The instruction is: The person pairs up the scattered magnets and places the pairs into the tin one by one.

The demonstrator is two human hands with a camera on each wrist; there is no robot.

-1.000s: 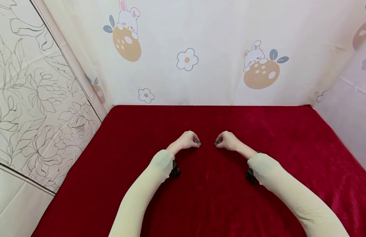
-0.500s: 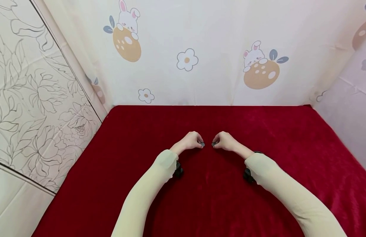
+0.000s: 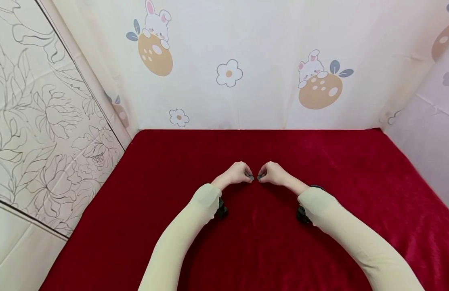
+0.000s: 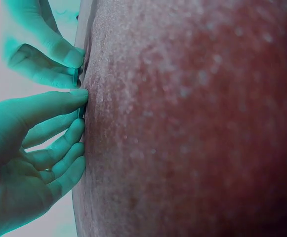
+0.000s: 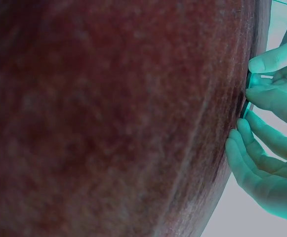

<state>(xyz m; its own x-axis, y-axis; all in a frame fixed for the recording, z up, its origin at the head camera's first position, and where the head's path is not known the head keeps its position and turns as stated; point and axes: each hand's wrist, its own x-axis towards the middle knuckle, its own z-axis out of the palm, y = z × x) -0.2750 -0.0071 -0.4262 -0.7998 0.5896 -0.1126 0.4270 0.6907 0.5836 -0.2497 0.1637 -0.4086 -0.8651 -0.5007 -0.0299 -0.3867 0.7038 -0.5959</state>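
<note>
Over the middle of the red cloth (image 3: 253,242), my left hand (image 3: 240,173) pinches a small flat grey disc (image 3: 251,178) between thumb and fingers. Facing it from the right, my right hand (image 3: 274,173) pinches another small grey disc (image 3: 259,177). A narrow strip of red shows between the two discs in the head view. Seen edge-on in the left wrist view, the left disc (image 4: 81,112) is thin and mostly covered by fingertips, close to the cloth. The right wrist view shows the right disc (image 5: 245,108) just below the left one, both right at the cloth surface.
A pale curtain (image 3: 268,40) printed with rabbits and flowers hangs behind the table's far edge. On the left stands a white panel (image 3: 46,113) with line-drawn flowers. Black wrist cameras (image 3: 221,209) sit under both pale green sleeves (image 3: 188,230).
Both hands have moved inward toward each other, each keeping its disc, so the gap between the discs has narrowed from wide to small.
</note>
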